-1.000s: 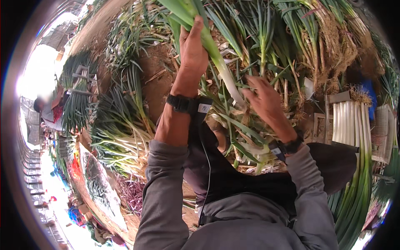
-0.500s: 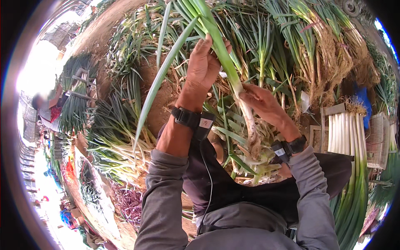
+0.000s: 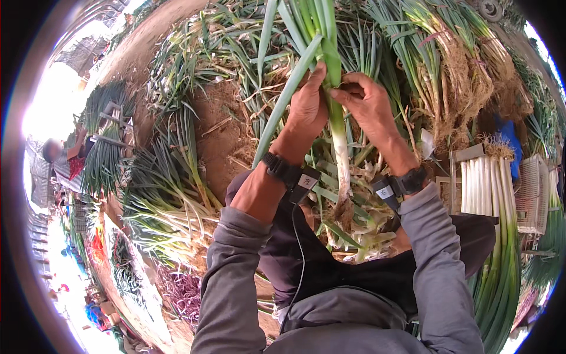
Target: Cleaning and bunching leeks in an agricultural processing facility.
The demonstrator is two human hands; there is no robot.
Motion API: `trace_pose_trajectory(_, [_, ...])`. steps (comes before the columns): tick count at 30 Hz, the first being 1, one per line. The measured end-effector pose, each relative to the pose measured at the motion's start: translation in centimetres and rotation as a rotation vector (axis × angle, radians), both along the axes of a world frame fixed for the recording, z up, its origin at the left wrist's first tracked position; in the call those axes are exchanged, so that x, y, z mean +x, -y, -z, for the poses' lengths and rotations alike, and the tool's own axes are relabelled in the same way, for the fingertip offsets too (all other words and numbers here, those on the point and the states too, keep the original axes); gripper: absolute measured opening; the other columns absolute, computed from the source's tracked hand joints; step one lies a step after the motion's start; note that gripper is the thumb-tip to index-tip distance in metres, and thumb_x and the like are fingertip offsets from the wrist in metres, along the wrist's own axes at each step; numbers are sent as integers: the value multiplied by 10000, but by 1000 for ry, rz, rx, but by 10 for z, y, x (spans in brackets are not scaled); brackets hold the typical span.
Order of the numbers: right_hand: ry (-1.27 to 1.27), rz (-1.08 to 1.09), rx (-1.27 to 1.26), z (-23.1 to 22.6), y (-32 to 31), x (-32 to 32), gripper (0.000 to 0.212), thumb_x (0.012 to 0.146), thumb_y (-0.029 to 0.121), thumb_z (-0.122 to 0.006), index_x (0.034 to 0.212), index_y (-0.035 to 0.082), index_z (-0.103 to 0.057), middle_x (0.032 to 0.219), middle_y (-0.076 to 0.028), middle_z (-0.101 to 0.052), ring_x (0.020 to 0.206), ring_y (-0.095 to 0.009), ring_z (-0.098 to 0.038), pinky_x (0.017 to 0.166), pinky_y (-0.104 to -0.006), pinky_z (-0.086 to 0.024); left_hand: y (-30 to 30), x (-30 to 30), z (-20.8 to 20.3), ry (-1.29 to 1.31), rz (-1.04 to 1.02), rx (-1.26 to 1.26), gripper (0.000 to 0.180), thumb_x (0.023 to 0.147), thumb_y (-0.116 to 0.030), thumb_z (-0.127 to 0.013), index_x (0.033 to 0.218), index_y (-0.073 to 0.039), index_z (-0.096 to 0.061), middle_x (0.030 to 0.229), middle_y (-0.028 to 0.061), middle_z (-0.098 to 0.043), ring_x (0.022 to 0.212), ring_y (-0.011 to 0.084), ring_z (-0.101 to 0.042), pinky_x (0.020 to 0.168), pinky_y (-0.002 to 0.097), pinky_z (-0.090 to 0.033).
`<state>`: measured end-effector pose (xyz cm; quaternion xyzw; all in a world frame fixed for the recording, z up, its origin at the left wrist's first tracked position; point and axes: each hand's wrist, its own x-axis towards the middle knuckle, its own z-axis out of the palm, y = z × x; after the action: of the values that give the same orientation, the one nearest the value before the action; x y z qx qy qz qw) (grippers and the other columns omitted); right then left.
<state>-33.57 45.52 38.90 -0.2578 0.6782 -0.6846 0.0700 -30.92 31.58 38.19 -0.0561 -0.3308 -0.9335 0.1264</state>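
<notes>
From my end of the feed I'm looking down on one leek (image 3: 338, 133), hanging in the upper middle of the frame between both hands. Its long axis is running nearly up and down the picture, leaning slightly: the leaves (image 3: 308, 23) are spreading at the top edge, a shade to the left, while the roots (image 3: 344, 212) are pointing down past the middle of the frame.

The left hand (image 3: 308, 109) is gripping it from the left side, fingers closing on the green part. The right hand (image 3: 370, 106) is meeting it from the right at much the same level, its thumb touching the leek; its fingers are bending in close, but I'm not able to tell whether they are pinching. So neither hand is lying nearer, and the white shank is dropping free below both.

One long leaf (image 3: 284, 105) is trailing down past the left hand, on its left. Below the roots, trimmings (image 3: 370, 229) are lying in the lower middle. At the right of the frame, a bundle (image 3: 490, 186) is lying the opposite way round, roots up and leaves down.
</notes>
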Motion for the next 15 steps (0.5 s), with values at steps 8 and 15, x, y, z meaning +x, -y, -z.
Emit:
trace_pose_trajectory(8, [29,-163,-7,-18,-5,-1,291,867,172,-782,1053,-13,-656,914,-67,-697,794,-112,-632,684,-242,-503,-4,-4,4,29,-135,-90,359,1014,-161,-580,1336,-91,-437,1106,90,-607,950,215,-637,801,355,-579])
trace_pose_trajectory(15, [-102,18,201,-22,-6,2,262,932,206,-691,1068,-3,-612,854,-73,-661,720,-115,-638,550,-238,-509,13,-16,1,72,-140,-113,276,901,-6,-638,1148,-51,-523,921,69,-619,759,194,-629,671,354,-565])
